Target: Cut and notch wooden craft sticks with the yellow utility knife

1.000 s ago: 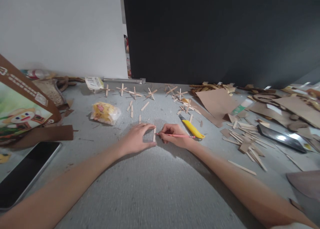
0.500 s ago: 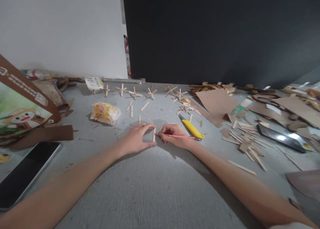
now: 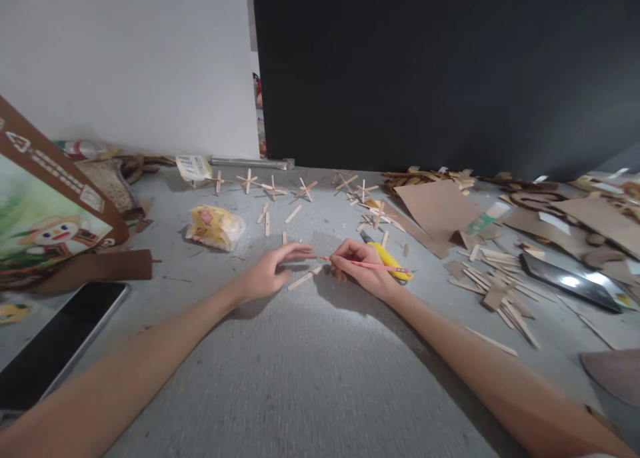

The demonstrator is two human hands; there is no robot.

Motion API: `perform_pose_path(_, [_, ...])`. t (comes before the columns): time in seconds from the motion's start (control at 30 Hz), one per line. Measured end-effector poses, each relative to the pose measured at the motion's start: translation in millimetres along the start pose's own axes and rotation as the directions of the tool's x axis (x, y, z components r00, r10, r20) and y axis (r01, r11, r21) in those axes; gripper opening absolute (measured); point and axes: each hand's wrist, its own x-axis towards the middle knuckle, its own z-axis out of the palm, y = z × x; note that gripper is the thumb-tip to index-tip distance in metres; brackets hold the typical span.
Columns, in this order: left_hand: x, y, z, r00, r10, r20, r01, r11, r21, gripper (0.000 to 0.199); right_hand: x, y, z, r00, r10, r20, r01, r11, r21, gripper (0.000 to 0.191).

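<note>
A short wooden stick [image 3: 305, 279] lies slanted on the grey surface [image 3: 300, 378] between my hands. My left hand [image 3: 274, 270] is just left of it, fingers apart and holding nothing. My right hand [image 3: 357, 265] is closed round a pink pencil [image 3: 383, 267], whose tip points left, above the right end of the stick. Behind my right hand lies a yellow-handled cutter [image 3: 393, 261], partly hidden by the hand and pencil. Several crossed-stick pieces [image 3: 305, 189] stand in a row farther back, with a few loose short sticks [image 3: 293, 214] in front of them.
On the left are a black phone [image 3: 63, 338], a printed bag [image 3: 55, 225] and a yellow wrapped packet [image 3: 216, 228]. Loose sticks [image 3: 505, 291], cardboard [image 3: 437, 208] and a dark shiny object [image 3: 570, 283] lie at the right. Panels [image 3: 440, 71] rise behind.
My left hand has let go of the short stick and moved left. The stick has turned from upright in view to slanted. My right hand has risen slightly with the pencil, and the view has shifted a little.
</note>
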Motion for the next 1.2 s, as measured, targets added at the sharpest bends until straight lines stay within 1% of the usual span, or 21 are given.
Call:
perform_pose_path(0.03, [-1,1,1.7,0.995,-0.024,-0.1,0.024,1.0,0.005,0.062,0,0,0,1.0,0.008,-0.01,-0.008,1.0,0.001,0.043])
perform_pose_path(0.07, [-2,2,3.9,0.979,-0.041,-0.199,0.053,0.997,0.051,0.057,-1,-1,1,1.0,0.016,-0.017,-0.016,1.0,0.001,0.042])
perform_pose_path(0.1, [-3,4,6.6,0.959,-0.042,-0.279,0.083,0.988,0.134,0.051,-1,-1,1,1.0,0.021,-0.02,-0.021,1.0,-0.002,0.041])
perform_pose_path(0.13, [-3,7,9.5,0.944,-0.027,-0.33,0.111,0.965,0.239,0.045,-1,-2,1,1.0,0.021,-0.021,-0.021,1.0,-0.008,0.04])
perform_pose_path(0.17, [-4,12,12.7,0.941,-0.001,-0.338,0.126,0.929,0.349,0.039,-1,-2,1,1.0,0.017,-0.019,-0.017,1.0,-0.011,0.04])
perform_pose_path(0.23, [-5,22,18.9,0.957,0.037,-0.286,0.122,0.848,0.516,0.026,-1,-3,1,1.0,0.009,-0.013,-0.009,1.0,-0.006,0.038])
perform_pose_path(0.27, [-5,27,21.5,0.968,0.028,-0.248,0.119,0.822,0.557,0.019,0,-2,1,1.0,0.006,-0.009,-0.006,1.0,0.002,0.038])
perform_pose_path(0.33, [-6,36,24.9,0.982,-0.028,-0.185,0.134,0.797,0.589,0.009,1,-1,1,1.0,0.006,-0.002,-0.006,1.0,0.017,0.038])
perform_pose_path(0.37, [-7,38,25.5,0.987,-0.055,-0.148,0.134,0.789,0.6,0.008,1,0,1,1.0,0.008,0.0,-0.008,1.0,0.019,0.039])
perform_pose_path(0.43, [-7,40,24.8,0.99,-0.104,-0.099,0.142,0.788,0.599,0.01,2,1,1,1.0,0.016,0.003,-0.016,1.0,0.007,0.041])
perform_pose_path(0.5, [-6,37,23.0,0.989,-0.131,-0.075,0.15,0.803,0.576,0.014,2,1,1,1.0,0.023,0.006,-0.023,1.0,-0.011,0.042])
perform_pose_path(0.6, [-4,29,21.5,0.989,-0.125,-0.074,0.145,0.848,0.51,0.015,2,1,1,1.0,0.018,0.009,-0.018,0.999,-0.029,0.042])
perform_pose_path(0.67, [-2,23,21.7,0.991,-0.099,-0.088,0.128,0.879,0.459,0.015,2,1,1,1.0,0.011,0.009,-0.01,0.999,-0.034,0.042])
perform_pose_path(0.77, [0,18,21.0,0.988,-0.06,-0.141,0.113,0.906,0.407,0.018,1,2,0,1.0,0.006,0.011,-0.006,0.999,-0.039,0.043])
perform_pose_path(0.87, [0,15,18.0,0.979,-0.052,-0.199,0.132,0.899,0.417,0.02,2,3,0,1.0,0.01,0.018,-0.01,0.999,-0.036,0.043])
perform_pose_path(0.93, [0,14,15.9,0.976,-0.065,-0.209,0.152,0.887,0.437,0.019,2,4,0,1.0,0.007,0.022,-0.006,1.0,-0.023,0.042])
perform_pose_path(1.0, [0,12,14.8,0.977,-0.082,-0.198,0.163,0.885,0.436,0.017,1,4,0,1.0,-0.004,0.025,0.004,1.0,-0.005,0.042])
perform_pose_path(1.1, [0,11,14.4,0.982,-0.102,-0.162,0.159,0.906,0.393,0.017,1,4,1,0.999,-0.016,0.036,0.015,1.0,0.011,0.04])
perform_pose_path(1.2, [2,11,14.1,0.985,-0.119,-0.127,0.156,0.926,0.345,0.017,1,4,0,0.997,-0.017,0.077,0.016,1.0,0.012,0.039])
